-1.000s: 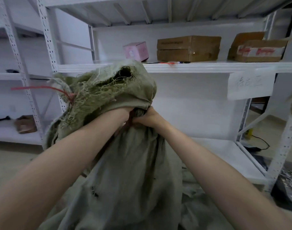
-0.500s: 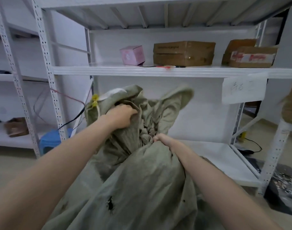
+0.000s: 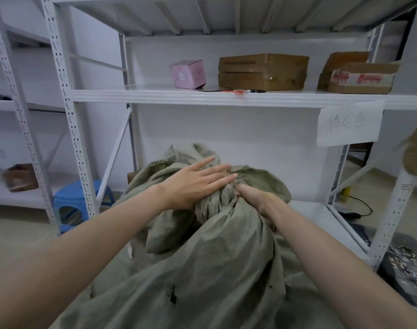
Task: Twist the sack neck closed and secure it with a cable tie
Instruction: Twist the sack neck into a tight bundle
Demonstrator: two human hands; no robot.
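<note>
1. Here, in the head view, the sack [image 3: 202, 276] fills the lower middle, standing right under both hands, its grey-green cloth spreading down between the forearms.
2. The neck [image 3: 217, 200] is gathered into tight pleats between the two hands.
3. The left hand [image 3: 193, 184] lies flat, fingers stretched out and together, palm pressing on the loose top cloth just left of the neck; it grips nothing.
4. The right hand [image 3: 257, 198] is clenched around the neck from the right side, its thumb pushed into the pleats.
5. The loose mouth [image 3: 186, 155] of the sack flops over beyond the left hand's fingers, and more cloth folds out behind the right hand.
6. A small dark hole [image 3: 172, 296] shows in the sack, below the left wrist.
7. Beyond the hands stands a white rack [image 3: 202, 97]; on its shelf above them sit a pink box [image 3: 188, 74] and two brown cartons [image 3: 262, 71].
8. A paper label [image 3: 348, 125] hangs from the shelf edge, above the right hand.
9. A blue stool [image 3: 80, 201] stands on the floor left of the left forearm.
</note>
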